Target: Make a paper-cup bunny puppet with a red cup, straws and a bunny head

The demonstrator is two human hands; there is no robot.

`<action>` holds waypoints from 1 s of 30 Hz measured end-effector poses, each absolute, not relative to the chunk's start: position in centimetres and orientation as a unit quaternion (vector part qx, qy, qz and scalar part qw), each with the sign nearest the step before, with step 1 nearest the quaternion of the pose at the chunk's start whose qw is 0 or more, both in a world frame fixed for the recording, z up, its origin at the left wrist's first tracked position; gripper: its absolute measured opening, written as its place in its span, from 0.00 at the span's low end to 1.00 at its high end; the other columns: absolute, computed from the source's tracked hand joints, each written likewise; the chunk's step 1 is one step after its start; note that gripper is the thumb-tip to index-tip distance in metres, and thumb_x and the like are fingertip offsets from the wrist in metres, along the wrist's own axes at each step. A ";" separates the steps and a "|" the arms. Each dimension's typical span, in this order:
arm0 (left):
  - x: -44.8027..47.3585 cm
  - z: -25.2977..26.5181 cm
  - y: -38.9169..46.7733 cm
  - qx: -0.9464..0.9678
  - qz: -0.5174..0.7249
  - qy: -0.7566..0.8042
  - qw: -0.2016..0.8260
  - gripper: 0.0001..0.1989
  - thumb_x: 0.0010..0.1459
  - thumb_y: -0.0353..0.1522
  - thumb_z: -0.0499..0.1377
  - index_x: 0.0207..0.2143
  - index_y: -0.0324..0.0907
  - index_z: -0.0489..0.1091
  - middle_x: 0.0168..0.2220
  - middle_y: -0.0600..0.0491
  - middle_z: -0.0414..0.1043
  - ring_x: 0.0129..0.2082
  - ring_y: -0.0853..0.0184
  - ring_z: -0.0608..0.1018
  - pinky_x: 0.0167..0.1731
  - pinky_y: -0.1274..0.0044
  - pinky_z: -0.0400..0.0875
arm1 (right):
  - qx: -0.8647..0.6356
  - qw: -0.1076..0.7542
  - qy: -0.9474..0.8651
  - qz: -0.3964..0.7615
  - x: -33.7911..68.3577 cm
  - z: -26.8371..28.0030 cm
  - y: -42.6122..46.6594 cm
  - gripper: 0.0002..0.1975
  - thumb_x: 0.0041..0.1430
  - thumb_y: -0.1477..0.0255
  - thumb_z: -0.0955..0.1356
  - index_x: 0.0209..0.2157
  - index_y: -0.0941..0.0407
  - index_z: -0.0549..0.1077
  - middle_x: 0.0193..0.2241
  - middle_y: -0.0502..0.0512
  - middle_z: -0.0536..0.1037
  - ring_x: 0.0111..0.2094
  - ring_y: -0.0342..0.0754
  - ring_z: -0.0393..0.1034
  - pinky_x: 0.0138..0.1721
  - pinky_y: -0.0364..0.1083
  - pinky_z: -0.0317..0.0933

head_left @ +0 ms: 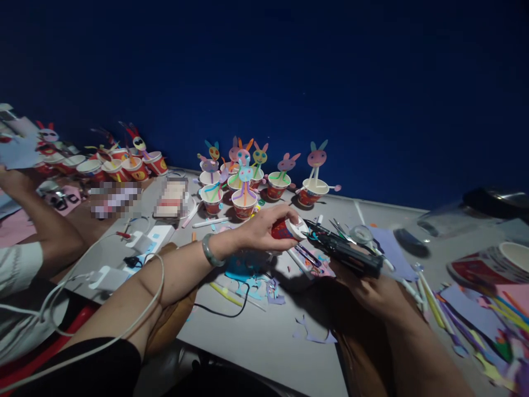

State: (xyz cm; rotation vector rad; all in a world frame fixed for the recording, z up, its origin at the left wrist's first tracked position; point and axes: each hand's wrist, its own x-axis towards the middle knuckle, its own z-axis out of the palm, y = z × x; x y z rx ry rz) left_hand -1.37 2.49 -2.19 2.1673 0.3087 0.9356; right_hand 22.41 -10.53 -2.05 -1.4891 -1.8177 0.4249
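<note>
My left hand, a bangle at its wrist, is closed around a red paper cup. The cup lies tipped on its side, its white part facing right. My right hand grips a black glue gun, whose front end points left and meets or nearly meets the cup's white part. I cannot tell if they touch. Beneath both hands lie blue paper scraps and a pair of scissors. A roll of clear tape sits beyond the glue gun.
Several paper cups with rabbit-faced figures stand along the blue wall. More cups are at the left, near another person's arm. White cables cross my left arm. Coloured strips and stacked cups are at the right.
</note>
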 end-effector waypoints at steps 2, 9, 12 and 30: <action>-1.4 -2.2 2.4 0.848 0.358 0.122 0.371 0.18 0.53 0.39 0.64 0.42 0.43 0.64 0.44 0.47 0.73 0.45 0.62 0.76 0.47 0.69 0.71 | -0.566 0.356 -0.723 0.171 22.0 -1.6 -10.5 0.11 0.60 0.59 0.67 0.28 0.50 0.71 0.24 0.50 0.76 0.25 0.50 0.70 0.27 0.47 0.66; -1.4 -2.4 2.4 0.851 0.349 0.126 0.371 0.19 0.53 0.40 0.64 0.45 0.43 0.65 0.46 0.46 0.73 0.47 0.60 0.77 0.50 0.68 0.71 | -0.547 0.345 -0.747 0.152 22.0 -1.7 -10.3 0.12 0.62 0.60 0.66 0.28 0.51 0.67 0.23 0.50 0.73 0.23 0.49 0.67 0.26 0.47 0.63; -1.4 -2.4 2.2 0.852 0.348 0.132 0.367 0.20 0.54 0.41 0.64 0.45 0.43 0.66 0.46 0.46 0.74 0.48 0.60 0.77 0.50 0.67 0.71 | -0.545 0.343 -0.753 0.137 22.1 -1.8 -10.2 0.14 0.62 0.60 0.67 0.27 0.51 0.66 0.22 0.49 0.71 0.22 0.47 0.65 0.24 0.46 0.61; -1.3 -2.3 2.1 0.856 0.350 0.127 0.357 0.20 0.53 0.42 0.64 0.45 0.42 0.66 0.46 0.45 0.74 0.48 0.59 0.77 0.52 0.66 0.71 | -0.504 0.360 -0.781 0.081 21.3 -0.6 -10.3 0.14 0.64 0.63 0.67 0.26 0.52 0.65 0.18 0.46 0.67 0.17 0.43 0.60 0.18 0.42 0.55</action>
